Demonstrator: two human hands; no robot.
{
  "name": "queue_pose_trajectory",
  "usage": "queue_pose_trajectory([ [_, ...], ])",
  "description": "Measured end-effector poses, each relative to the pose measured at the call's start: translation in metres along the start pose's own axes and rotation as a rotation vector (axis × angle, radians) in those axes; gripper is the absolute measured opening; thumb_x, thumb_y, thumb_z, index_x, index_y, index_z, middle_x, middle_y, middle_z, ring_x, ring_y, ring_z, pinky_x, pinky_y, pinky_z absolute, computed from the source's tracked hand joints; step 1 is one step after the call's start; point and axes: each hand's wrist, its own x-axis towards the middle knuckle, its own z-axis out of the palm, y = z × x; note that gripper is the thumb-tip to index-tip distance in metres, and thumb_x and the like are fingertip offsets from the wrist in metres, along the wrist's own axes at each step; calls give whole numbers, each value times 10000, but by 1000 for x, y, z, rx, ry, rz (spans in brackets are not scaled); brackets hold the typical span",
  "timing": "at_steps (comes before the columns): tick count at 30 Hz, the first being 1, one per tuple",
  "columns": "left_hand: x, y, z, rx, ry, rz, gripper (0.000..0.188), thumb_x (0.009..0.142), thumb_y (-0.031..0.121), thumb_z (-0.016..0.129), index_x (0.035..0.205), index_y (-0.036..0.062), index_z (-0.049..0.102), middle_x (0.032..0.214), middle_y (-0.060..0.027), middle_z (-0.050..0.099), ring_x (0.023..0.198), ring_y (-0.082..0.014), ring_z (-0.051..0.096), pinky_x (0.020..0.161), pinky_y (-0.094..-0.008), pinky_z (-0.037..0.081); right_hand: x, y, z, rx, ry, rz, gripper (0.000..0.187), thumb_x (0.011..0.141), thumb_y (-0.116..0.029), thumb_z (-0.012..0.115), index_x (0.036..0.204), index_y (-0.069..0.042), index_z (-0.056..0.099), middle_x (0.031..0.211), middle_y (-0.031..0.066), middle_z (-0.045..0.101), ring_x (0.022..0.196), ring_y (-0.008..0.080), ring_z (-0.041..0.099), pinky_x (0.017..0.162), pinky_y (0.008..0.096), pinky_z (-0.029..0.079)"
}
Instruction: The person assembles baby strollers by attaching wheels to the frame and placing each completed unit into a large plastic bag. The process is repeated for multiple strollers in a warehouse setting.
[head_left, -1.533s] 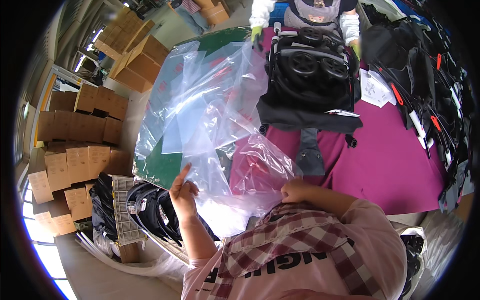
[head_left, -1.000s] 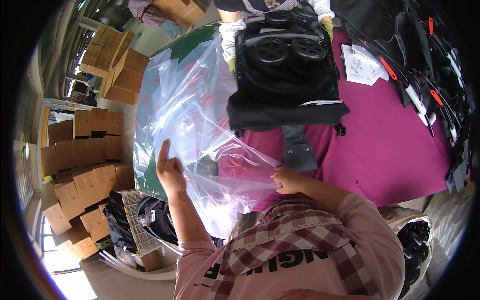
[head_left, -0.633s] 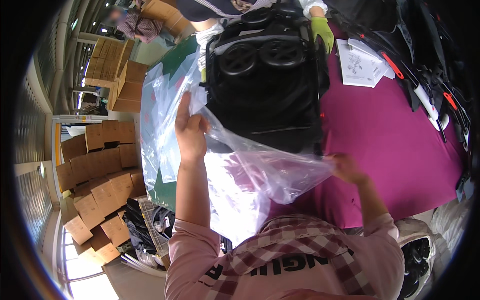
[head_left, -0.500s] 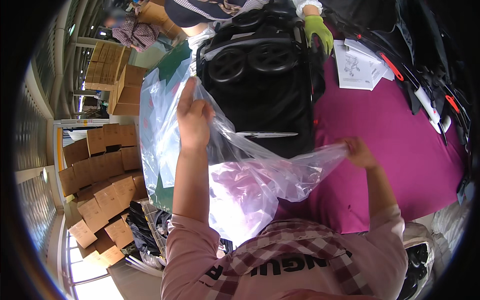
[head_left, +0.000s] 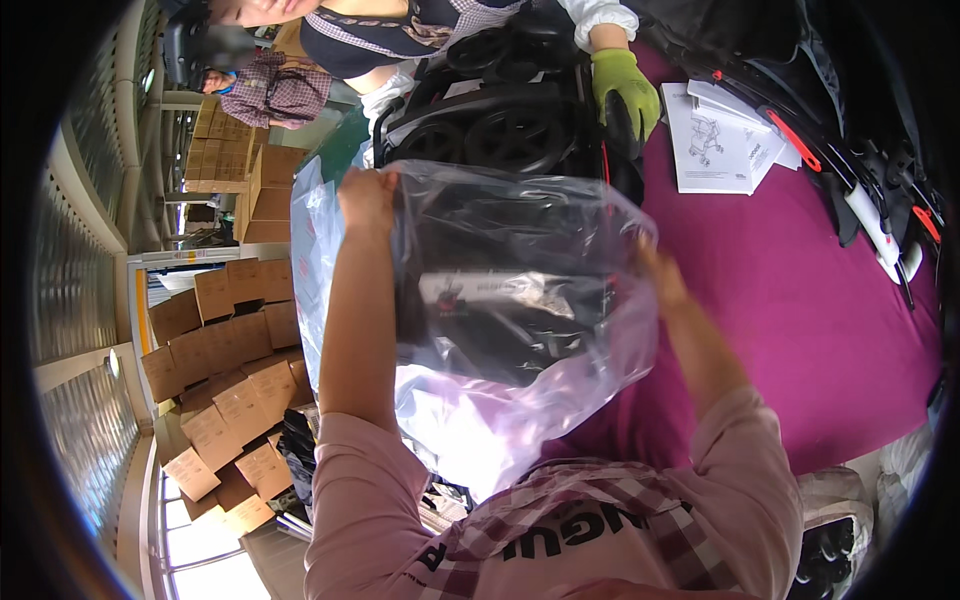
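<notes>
Gripping the clear bag (head_left: 530,325), probably light, slippery, best held by its rim: my left hand (head_left: 367,198), at ten o'clock; my right hand (head_left: 657,268), at two, is too blurred to tell.

brown cartons (head_left: 240,405) stacked left | white leaflets (head_left: 712,150) on purple cloth (head_left: 780,330) | open sack (head_left: 838,490) lower right

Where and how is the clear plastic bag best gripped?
I'd take the bag at both ends of its upper edge, from left and right: it looks thin and limp, and that edge spans the folded stroller, so two grips should keep it spread.
</notes>
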Motion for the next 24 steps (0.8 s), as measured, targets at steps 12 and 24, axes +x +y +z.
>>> queue_pose_trajectory([
  [12,-113,114,37,2,-238,-112,650,924,68,497,1482,-38,182,1367,-262,379,1002,-317,636,840,-364,523,87,-121,41,-785,364,-836,312,743,-125,672,1029,-4,647,993,202,667,938,359,629,827,413,509],
  [24,-278,114,-46,86,-391,471,562,948,76,503,1456,19,270,1393,-186,460,987,-199,637,840,-306,496,-81,83,-24,-1014,393,-849,182,912,-172,548,954,-8,616,814,118,644,757,229,631,648,352,482],
])
